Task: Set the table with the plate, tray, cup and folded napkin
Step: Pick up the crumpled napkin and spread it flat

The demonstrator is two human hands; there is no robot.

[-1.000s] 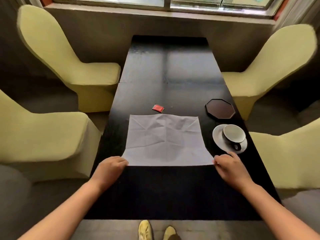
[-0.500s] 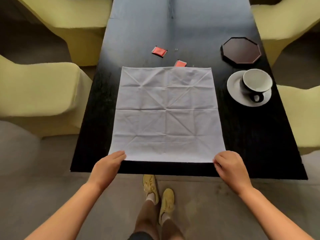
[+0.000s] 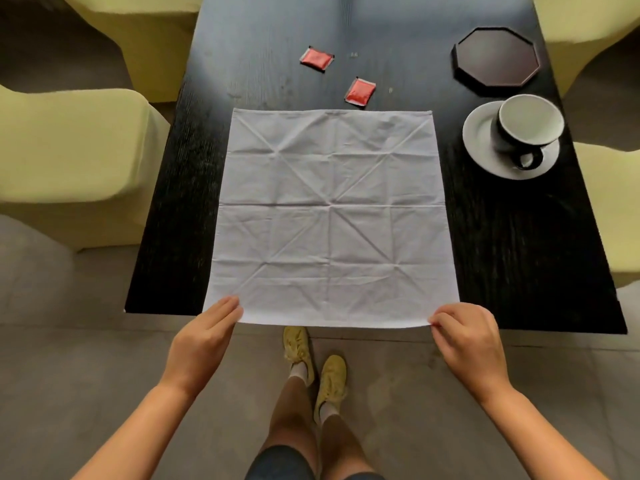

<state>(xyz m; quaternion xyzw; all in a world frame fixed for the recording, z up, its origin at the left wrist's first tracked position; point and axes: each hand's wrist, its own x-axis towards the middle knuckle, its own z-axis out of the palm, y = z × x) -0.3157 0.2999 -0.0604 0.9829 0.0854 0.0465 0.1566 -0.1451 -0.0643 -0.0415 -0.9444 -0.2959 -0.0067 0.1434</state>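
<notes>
My left hand (image 3: 204, 336) and right hand (image 3: 467, 336), fingers pinched on the near corners of the creased square napkin (image 3: 330, 216), frame centre.

A white creased napkin (image 3: 330, 216) lies spread flat, its near corners pinched by fingers (image 3: 228, 308). Beyond the right-hand fingers, a dark cup (image 3: 528, 128) stands upright on a white plate (image 3: 483, 140); farther off sits a dark octagonal tray (image 3: 497, 56).

Dining room: dark table (image 3: 519, 254), covered chairs (image 3: 69, 150).
</notes>
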